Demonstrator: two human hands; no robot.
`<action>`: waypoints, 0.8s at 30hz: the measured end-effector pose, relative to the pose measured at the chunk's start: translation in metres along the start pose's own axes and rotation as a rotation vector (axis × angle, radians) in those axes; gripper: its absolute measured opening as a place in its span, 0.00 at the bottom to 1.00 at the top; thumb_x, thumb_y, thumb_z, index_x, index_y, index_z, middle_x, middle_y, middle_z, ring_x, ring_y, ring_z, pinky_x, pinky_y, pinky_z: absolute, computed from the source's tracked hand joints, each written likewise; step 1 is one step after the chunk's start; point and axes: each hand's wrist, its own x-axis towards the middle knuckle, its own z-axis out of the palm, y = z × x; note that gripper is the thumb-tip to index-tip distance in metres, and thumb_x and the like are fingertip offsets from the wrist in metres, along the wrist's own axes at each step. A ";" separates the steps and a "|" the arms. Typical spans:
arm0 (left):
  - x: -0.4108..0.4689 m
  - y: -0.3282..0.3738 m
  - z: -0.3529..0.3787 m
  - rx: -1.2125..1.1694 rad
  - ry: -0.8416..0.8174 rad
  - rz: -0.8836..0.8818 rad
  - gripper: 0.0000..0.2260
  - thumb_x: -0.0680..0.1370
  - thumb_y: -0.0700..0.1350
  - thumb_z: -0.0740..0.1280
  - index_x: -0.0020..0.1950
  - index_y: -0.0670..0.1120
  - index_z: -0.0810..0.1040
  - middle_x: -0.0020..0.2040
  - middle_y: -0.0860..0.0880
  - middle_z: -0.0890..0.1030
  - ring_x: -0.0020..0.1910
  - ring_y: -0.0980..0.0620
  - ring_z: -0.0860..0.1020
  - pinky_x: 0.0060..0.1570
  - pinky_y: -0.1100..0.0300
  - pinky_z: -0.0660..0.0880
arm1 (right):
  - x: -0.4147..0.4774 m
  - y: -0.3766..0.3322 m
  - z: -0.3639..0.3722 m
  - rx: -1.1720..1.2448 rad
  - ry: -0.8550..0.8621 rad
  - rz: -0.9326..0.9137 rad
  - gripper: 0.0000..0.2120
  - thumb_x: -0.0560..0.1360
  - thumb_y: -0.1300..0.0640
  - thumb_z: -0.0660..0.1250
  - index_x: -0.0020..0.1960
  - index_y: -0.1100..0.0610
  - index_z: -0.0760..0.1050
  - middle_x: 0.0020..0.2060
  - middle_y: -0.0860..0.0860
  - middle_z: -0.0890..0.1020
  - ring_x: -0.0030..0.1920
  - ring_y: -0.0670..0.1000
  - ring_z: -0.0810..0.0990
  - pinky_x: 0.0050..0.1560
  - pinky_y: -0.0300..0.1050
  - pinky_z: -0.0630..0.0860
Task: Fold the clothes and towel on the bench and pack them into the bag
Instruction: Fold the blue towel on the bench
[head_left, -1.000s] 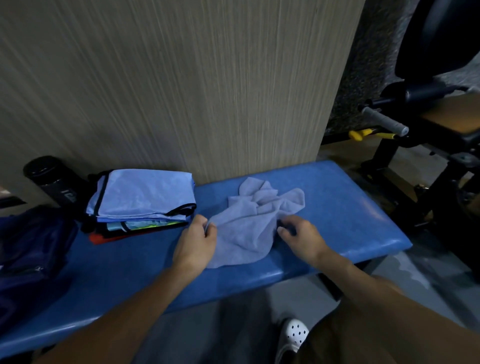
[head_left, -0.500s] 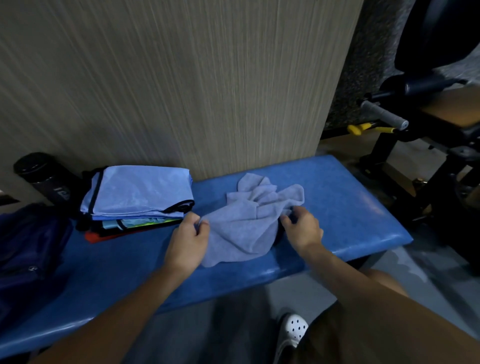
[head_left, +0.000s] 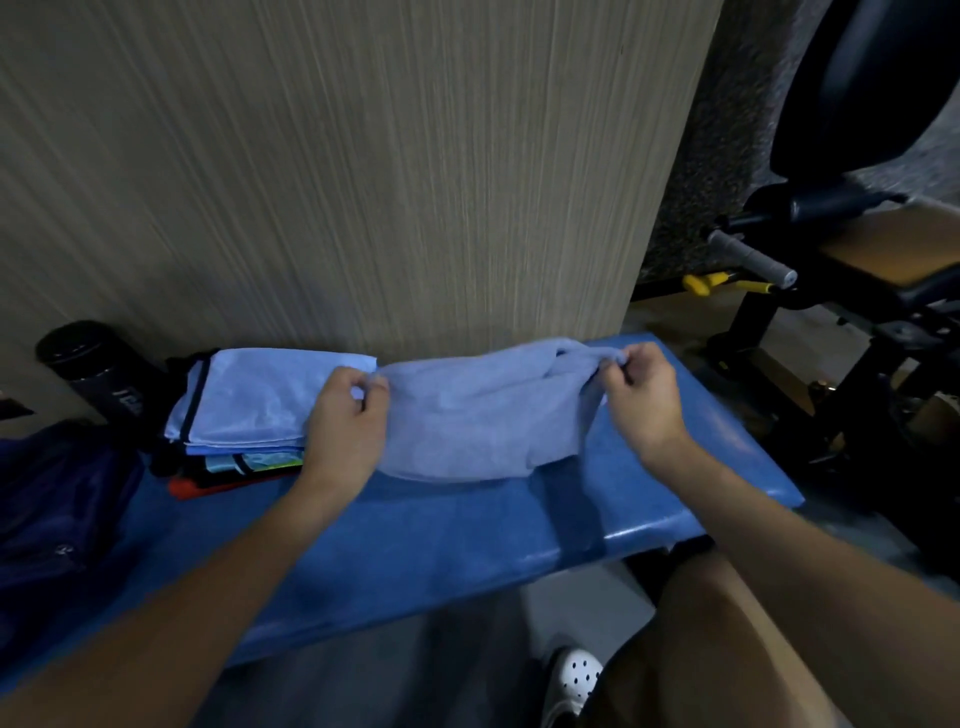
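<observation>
**One towel held up by two hands over the table**

One soft, nubby grey-blue towel (head_left: 478, 415) is stretched wide. The left hand (head_left: 345, 415) pinches its left corner and the right hand (head_left: 644, 395) pinches its bunched right corner, fingers curled on both. The lower edge sags onto the padded, glossy blue table (head_left: 467, 545). One stack of folded clothes (head_left: 249, 405) sits just left: thin light-blue top layer with dark trim, red-orange at the bottom. One dark navy bag (head_left: 57, 509), crumpled, is at far left. One black cylindrical bottle (head_left: 93, 364) is by the wall. One white perforated clog (head_left: 574, 675) is on the floor.
</observation>
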 end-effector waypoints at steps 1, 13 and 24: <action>0.007 0.008 -0.003 -0.027 0.045 0.008 0.08 0.82 0.45 0.63 0.45 0.42 0.72 0.32 0.50 0.70 0.30 0.55 0.68 0.29 0.68 0.66 | 0.005 -0.010 -0.007 0.021 0.025 -0.024 0.05 0.79 0.64 0.63 0.45 0.59 0.68 0.34 0.53 0.73 0.37 0.46 0.71 0.36 0.40 0.69; -0.045 -0.034 0.024 -0.151 -0.225 -0.299 0.09 0.78 0.39 0.69 0.57 0.42 0.74 0.43 0.42 0.81 0.36 0.52 0.76 0.31 0.70 0.72 | -0.062 0.039 -0.041 -0.174 -0.349 0.474 0.15 0.76 0.66 0.66 0.62 0.60 0.70 0.32 0.53 0.74 0.28 0.50 0.71 0.27 0.39 0.70; -0.064 -0.055 0.043 0.164 -0.429 -0.366 0.29 0.73 0.52 0.74 0.22 0.48 0.59 0.21 0.54 0.61 0.22 0.55 0.60 0.30 0.59 0.59 | -0.068 0.063 -0.027 -0.284 -0.347 0.416 0.17 0.73 0.48 0.73 0.58 0.51 0.73 0.41 0.56 0.82 0.40 0.57 0.80 0.43 0.53 0.80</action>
